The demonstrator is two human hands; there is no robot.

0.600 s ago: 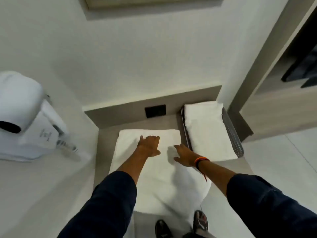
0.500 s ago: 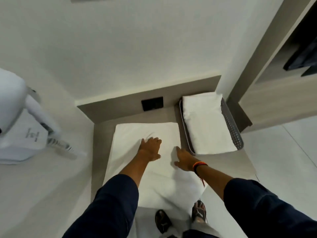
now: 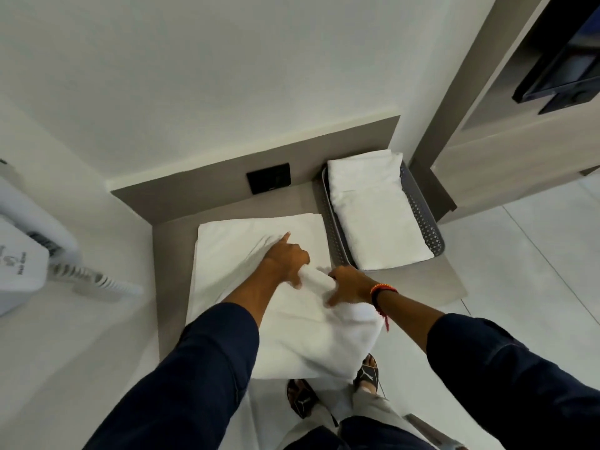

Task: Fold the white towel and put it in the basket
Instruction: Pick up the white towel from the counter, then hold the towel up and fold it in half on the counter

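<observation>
A white towel (image 3: 246, 254) lies spread on a grey-brown counter (image 3: 172, 241), its near end hanging over the front edge. My left hand (image 3: 287, 258) rests on its middle, forefinger pointing away, the other fingers pinching a raised fold of cloth. My right hand (image 3: 349, 285) grips the same fold from the right, close to the towel's right edge. A grey perforated basket (image 3: 422, 219) stands to the right at the back of the counter. A folded white towel (image 3: 373, 219) fills it.
A black wall socket (image 3: 268, 182) sits in the counter's back panel. A white wall-mounted hair dryer (image 3: 19, 254) with a coiled cord hangs at the left. A wooden cabinet (image 3: 519, 157) stands at the right. My sandalled feet (image 3: 334, 391) are below the counter's edge.
Both hands lay flat on the towel before. Now they have drawn together and pinched up a fold of cloth between them. The camera has tilted slightly.
</observation>
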